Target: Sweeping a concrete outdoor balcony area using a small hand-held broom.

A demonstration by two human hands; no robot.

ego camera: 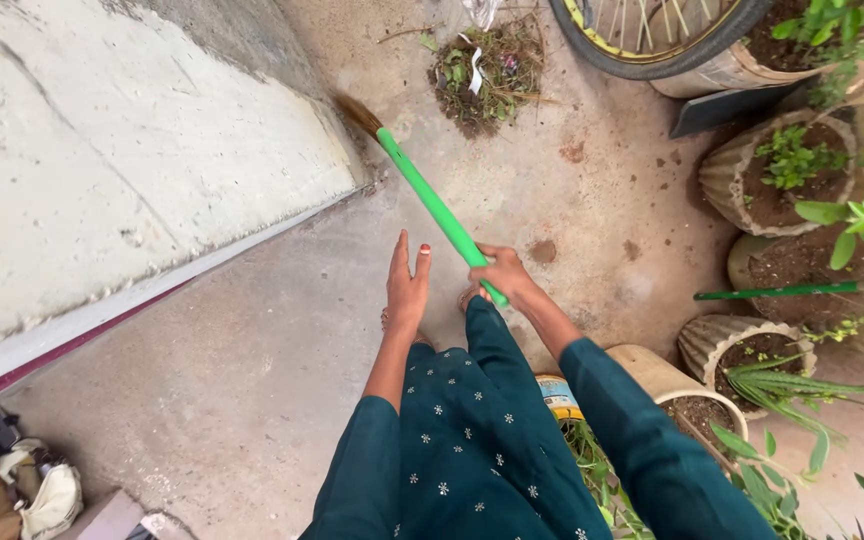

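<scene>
My right hand (503, 275) is closed around the lower end of a bright green broom handle (432, 203). The handle slants up and left to brown bristles (356, 112) that rest on the concrete floor beside a white wall (102, 160). My left hand (407, 285) hangs flat, fingers straight and together, just left of the handle and holding nothing. A heap of dry weeds, roots and scraps (487, 72) lies on the floor beyond the bristles. Both my arms wear dark teal sleeves.
Several clay pots with soil and green plants (787, 170) line the right side. A bicycle wheel (652, 35) stands at the top right. A second green stick (782, 290) lies across the pots. Cloth and bags (37, 490) sit at the bottom left.
</scene>
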